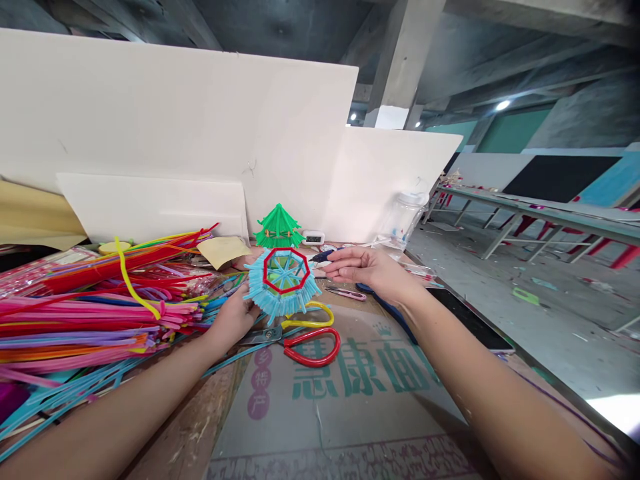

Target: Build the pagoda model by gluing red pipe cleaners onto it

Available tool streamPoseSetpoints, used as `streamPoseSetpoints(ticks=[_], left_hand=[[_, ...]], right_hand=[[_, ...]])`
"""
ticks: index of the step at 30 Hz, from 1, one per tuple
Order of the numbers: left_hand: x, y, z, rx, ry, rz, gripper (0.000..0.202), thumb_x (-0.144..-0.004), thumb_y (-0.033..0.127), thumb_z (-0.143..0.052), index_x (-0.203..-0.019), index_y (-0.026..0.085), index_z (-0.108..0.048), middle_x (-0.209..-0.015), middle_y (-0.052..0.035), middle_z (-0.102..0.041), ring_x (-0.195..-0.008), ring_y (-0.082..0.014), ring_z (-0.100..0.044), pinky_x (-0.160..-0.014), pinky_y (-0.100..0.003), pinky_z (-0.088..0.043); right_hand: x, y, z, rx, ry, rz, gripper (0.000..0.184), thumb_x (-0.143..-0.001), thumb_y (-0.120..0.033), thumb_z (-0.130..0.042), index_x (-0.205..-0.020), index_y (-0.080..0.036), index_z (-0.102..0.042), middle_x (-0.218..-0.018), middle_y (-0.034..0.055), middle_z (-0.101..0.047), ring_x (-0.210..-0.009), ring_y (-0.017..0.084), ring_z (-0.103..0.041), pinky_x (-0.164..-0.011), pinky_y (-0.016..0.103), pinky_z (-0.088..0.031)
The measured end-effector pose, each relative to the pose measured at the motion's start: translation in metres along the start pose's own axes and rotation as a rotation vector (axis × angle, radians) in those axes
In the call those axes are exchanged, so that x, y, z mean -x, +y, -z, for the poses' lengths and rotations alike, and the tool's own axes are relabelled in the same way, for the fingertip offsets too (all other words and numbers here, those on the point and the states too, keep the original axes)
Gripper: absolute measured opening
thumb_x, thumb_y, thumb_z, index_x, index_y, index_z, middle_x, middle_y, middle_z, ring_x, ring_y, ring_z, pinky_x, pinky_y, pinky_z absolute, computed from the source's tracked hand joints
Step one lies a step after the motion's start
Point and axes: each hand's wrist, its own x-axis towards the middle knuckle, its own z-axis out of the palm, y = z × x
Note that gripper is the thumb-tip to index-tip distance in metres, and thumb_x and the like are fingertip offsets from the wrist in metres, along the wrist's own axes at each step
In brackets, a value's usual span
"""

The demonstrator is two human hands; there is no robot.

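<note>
The left hand [236, 317] grips a blue-fringed chenille-stem octagon [284, 272]. The right hand [373, 270], released, extends its fingers beside it. Scissors [274, 334] lie between the hands.

White boards [175, 120] upright before you; clear lidded jar [406, 217] near their right end. On your right, dark-screened tablet [465, 317]; beyond, long table [555, 209], red stools [626, 256].
</note>
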Motion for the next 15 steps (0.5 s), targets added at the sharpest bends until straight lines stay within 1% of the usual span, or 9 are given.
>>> streamPoseSetpoints(ticks=[5, 8, 10, 12, 15], left_hand=[[0.000, 0.003, 0.002, -0.058, -0.012, -0.037, 0.028, -0.078, 0.022, -0.053, -0.101, 0.021, -0.070, -0.121, -0.0102, -0.063, -0.121, -0.0323, -0.055, -0.105, -0.050, -0.045], [0.001, 0.005, 0.003, -0.078, -0.021, -0.046, 0.027, -0.080, 0.021, -0.051, -0.101, 0.021, -0.069, -0.120, -0.0101, -0.063, -0.121, -0.0313, -0.054, -0.104, -0.050, -0.046], [0.000, 0.005, 0.003, -0.086, -0.027, -0.051, 0.027, -0.081, 0.020, -0.051, -0.100, 0.020, -0.069, -0.120, -0.0102, -0.063, -0.121, -0.0308, -0.054, -0.104, -0.050, -0.046], [0.000, 0.005, 0.003, -0.093, -0.031, -0.057, 0.028, -0.081, 0.019, -0.050, -0.101, 0.019, -0.069, -0.121, -0.0108, -0.063, -0.122, -0.0305, -0.053, -0.105, -0.050, -0.045], [0.000, 0.005, 0.003, -0.099, -0.032, -0.059, 0.030, -0.081, 0.018, -0.049, -0.103, 0.019, -0.069, -0.124, -0.0113, -0.061, -0.122, -0.0302, -0.054, -0.105, -0.050, -0.045]], right_hand=[[0.002, -0.003, -0.006, 0.065, 0.062, -0.043, 0.036, -0.065, -0.028, -0.082, -0.095, -0.016, -0.068, -0.082, 0.0063, -0.077, -0.070, 0.016, -0.072, -0.069, 0.030, -0.059], [0.004, -0.006, -0.010, 0.151, 0.065, -0.059, 0.033, -0.069, -0.035, -0.079, -0.092, -0.015, -0.066, -0.075, 0.0052, -0.074, -0.060, 0.014, -0.068, -0.058, 0.027, -0.055], [0.004, -0.006, -0.012, 0.221, 0.065, -0.040, 0.032, -0.073, -0.039, -0.074, -0.092, -0.015, -0.064, -0.067, 0.0032, -0.071, -0.055, 0.013, -0.064, -0.050, 0.024, -0.050], [0.004, -0.006, -0.012, 0.301, 0.069, -0.002, 0.031, -0.079, -0.042, -0.067, -0.094, -0.015, -0.061, -0.057, -0.0009, -0.064, -0.047, 0.011, -0.056, -0.044, 0.021, -0.041], [0.003, -0.004, -0.011, 0.413, 0.089, 0.070, 0.029, -0.087, -0.041, -0.056, -0.099, -0.016, -0.060, -0.046, -0.0084, -0.046, -0.040, 0.008, -0.038, -0.042, 0.021, -0.030]])
